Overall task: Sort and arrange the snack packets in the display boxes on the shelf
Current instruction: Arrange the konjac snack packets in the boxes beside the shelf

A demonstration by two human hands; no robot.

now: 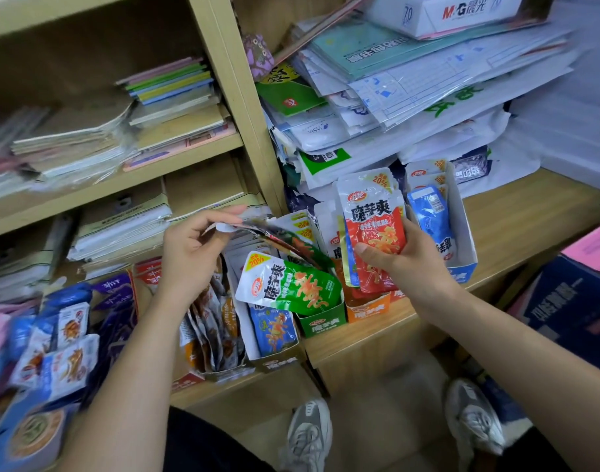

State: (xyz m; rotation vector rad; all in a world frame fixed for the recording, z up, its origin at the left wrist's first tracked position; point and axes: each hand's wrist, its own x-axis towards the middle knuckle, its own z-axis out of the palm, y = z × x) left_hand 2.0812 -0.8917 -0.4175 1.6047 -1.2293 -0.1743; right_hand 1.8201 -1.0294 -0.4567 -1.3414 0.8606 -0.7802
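Two loads to watch: my left hand [196, 257] pinches a dark packet [274, 235] by its corner; my right hand [405, 267] grips a stack of red packets [373, 229] above the orange box [368, 313], and it may fan and slip. A green packet [291, 284] lies loose across the green box [324, 323] near the shelf's [516, 216] front edge; paper piles [393, 107] crowd behind.
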